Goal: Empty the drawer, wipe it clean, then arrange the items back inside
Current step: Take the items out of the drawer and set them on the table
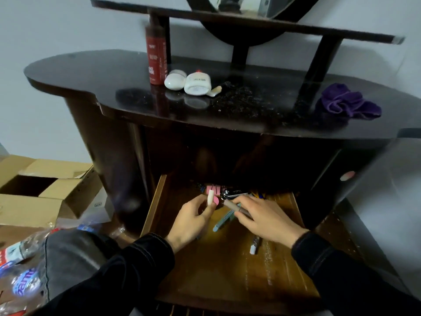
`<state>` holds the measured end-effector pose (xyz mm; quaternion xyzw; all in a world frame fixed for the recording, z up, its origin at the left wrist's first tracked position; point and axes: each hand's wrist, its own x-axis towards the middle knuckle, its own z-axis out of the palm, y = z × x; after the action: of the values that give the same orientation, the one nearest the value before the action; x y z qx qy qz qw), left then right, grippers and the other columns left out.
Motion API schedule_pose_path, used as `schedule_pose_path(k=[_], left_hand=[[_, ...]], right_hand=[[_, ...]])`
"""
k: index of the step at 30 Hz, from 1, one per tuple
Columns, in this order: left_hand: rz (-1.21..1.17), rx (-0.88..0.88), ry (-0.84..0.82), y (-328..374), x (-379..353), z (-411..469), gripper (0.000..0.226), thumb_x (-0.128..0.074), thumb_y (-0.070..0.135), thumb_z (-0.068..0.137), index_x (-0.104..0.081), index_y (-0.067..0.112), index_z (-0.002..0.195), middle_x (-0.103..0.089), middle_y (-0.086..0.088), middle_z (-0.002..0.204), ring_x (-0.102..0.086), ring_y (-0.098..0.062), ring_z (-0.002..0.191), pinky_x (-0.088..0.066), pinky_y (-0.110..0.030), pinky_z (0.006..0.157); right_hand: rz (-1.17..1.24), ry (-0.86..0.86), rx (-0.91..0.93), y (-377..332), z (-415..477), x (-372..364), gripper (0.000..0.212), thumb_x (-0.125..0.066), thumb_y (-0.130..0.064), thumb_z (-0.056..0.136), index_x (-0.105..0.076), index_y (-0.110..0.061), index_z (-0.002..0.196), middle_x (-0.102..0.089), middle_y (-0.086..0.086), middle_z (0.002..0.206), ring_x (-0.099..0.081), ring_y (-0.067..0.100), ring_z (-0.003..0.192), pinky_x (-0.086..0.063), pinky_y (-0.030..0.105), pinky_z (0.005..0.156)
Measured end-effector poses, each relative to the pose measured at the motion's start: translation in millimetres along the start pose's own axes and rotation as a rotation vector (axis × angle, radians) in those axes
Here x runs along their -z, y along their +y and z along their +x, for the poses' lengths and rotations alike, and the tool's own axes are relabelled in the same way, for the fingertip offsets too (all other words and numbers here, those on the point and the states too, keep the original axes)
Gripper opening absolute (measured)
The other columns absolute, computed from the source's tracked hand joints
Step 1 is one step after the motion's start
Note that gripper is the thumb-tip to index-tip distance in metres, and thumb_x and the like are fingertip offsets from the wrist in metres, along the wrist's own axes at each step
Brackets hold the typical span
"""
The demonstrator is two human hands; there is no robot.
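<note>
1. Pinches white stick (pixel 210 197) upright in left hand (pixel 191 218), over back-left of drawer (pixel 155 201).
2. Note teal pen (pixel 222 222) flat on drawer floor between hands, long axis near-left to far-right, far end under right fingers.
3. Grips grey pen (pixel 230 205) in right hand (pixel 266 218), tip toward back-left.
4. Judge right hand nearer teal pen.
5. Note marker (pixel 254 245) beside right wrist.

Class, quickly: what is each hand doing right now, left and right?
Left hand: pinches a white stick.
Right hand: holds a grey pen.
</note>
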<state>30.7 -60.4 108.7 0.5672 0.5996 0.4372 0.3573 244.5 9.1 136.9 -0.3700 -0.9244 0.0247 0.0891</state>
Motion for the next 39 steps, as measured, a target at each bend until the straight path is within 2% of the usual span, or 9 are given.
schedule_pose_path(k=[4, 10, 15, 20, 24, 28, 32, 35, 39], left_hand=[[-0.001, -0.262, 0.073, 51.6, 19.0, -14.6, 0.015, -0.053, 0.043, 0.100, -0.062, 0.033, 0.104, -0.069, -0.002, 0.085, -0.066, -0.026, 0.069, -0.055, -0.041, 0.059], [-0.036, -0.507, 0.281, 155.0, 62.4, 12.3, 0.020, -0.054, 0.044, 0.100, -0.066, 0.029, 0.094, -0.059, 0.011, 0.068, -0.054, -0.001, 0.060, -0.041, -0.020, 0.055], [0.209, -0.420, 0.338, 216.6, 82.6, 89.5, 0.035, -0.059, 0.042, 0.095, -0.052, 0.021, 0.068, -0.046, 0.009, 0.053, -0.043, -0.006, 0.052, -0.030, -0.028, 0.053], [0.560, -0.344, 0.389, 225.2, 80.1, 153.0, 0.031, -0.066, 0.038, 0.089, -0.061, 0.021, 0.114, -0.063, 0.010, 0.078, -0.061, -0.015, 0.081, -0.031, -0.019, 0.058], [0.626, -0.388, 0.325, 218.3, 79.1, 173.1, 0.065, -0.070, 0.037, 0.085, -0.043, 0.022, 0.143, -0.066, 0.001, 0.112, -0.063, -0.013, 0.093, -0.041, -0.022, 0.074], [0.574, -0.527, 0.445, 215.0, 85.8, 169.4, 0.031, -0.067, 0.033, 0.090, -0.059, 0.024, 0.119, -0.053, 0.011, 0.100, -0.056, -0.009, 0.084, -0.042, -0.022, 0.069], [0.691, -0.648, 0.597, 210.1, 117.1, 162.1, 0.014, -0.064, 0.020, 0.090, -0.065, 0.022, 0.105, -0.058, 0.011, 0.100, -0.056, -0.012, 0.092, -0.051, -0.032, 0.069], [0.794, -0.550, 0.473, 200.5, 134.8, 162.5, 0.023, -0.063, 0.027, 0.089, -0.068, 0.029, 0.111, -0.058, 0.013, 0.111, -0.046, -0.015, 0.110, -0.047, -0.037, 0.087], [0.717, -0.365, 0.318, 196.6, 137.3, 161.5, 0.025, -0.061, 0.041, 0.089, -0.069, 0.037, 0.113, -0.053, 0.013, 0.119, -0.041, -0.017, 0.117, -0.040, -0.040, 0.100]], right_hand=[[0.156, 0.185, 0.031, -21.0, -19.1, 80.9, 0.025, -0.048, -0.051, 0.098, -0.053, -0.042, 0.121, -0.056, -0.021, 0.084, -0.058, 0.000, 0.075, -0.045, 0.017, 0.055], [0.389, 0.532, -0.045, -22.2, 30.4, 180.8, 0.017, -0.057, -0.050, 0.088, -0.058, -0.042, 0.103, -0.058, -0.009, 0.068, -0.056, 0.011, 0.057, -0.045, 0.034, 0.053], [0.350, 0.369, -0.389, 8.9, 118.2, 203.6, 0.018, -0.059, -0.047, 0.092, -0.063, -0.032, 0.103, -0.065, -0.012, 0.068, -0.060, 0.006, 0.069, -0.042, 0.032, 0.060], [0.274, 0.393, -0.597, 23.7, 156.3, 196.6, 0.029, -0.051, -0.047, 0.094, -0.054, -0.033, 0.120, -0.058, -0.016, 0.084, -0.054, 0.009, 0.073, -0.036, 0.029, 0.060], [0.198, 0.381, -0.545, 25.8, 158.8, 191.6, 0.043, -0.051, -0.050, 0.093, -0.049, -0.030, 0.131, -0.060, -0.012, 0.102, -0.061, 0.013, 0.087, -0.044, 0.033, 0.069], [0.268, 0.346, -0.462, 20.7, 153.8, 194.4, 0.062, -0.042, -0.077, 0.086, -0.047, -0.037, 0.133, -0.059, -0.019, 0.105, -0.059, 0.003, 0.086, -0.042, 0.028, 0.066], [0.160, 0.231, -0.292, 14.8, 150.1, 191.8, 0.084, -0.038, -0.089, 0.073, -0.034, -0.046, 0.144, -0.049, -0.013, 0.138, -0.049, 0.012, 0.123, -0.042, 0.031, 0.083], [0.011, 0.186, -0.197, 10.3, 151.3, 188.6, 0.086, -0.031, -0.091, 0.075, -0.028, -0.049, 0.150, -0.045, -0.010, 0.147, -0.042, 0.017, 0.130, -0.038, 0.037, 0.101], [-0.018, 0.197, -0.197, 7.6, 157.5, 186.1, 0.078, -0.030, -0.086, 0.081, -0.034, -0.047, 0.149, -0.050, -0.011, 0.142, -0.044, 0.017, 0.127, -0.035, 0.038, 0.103]])
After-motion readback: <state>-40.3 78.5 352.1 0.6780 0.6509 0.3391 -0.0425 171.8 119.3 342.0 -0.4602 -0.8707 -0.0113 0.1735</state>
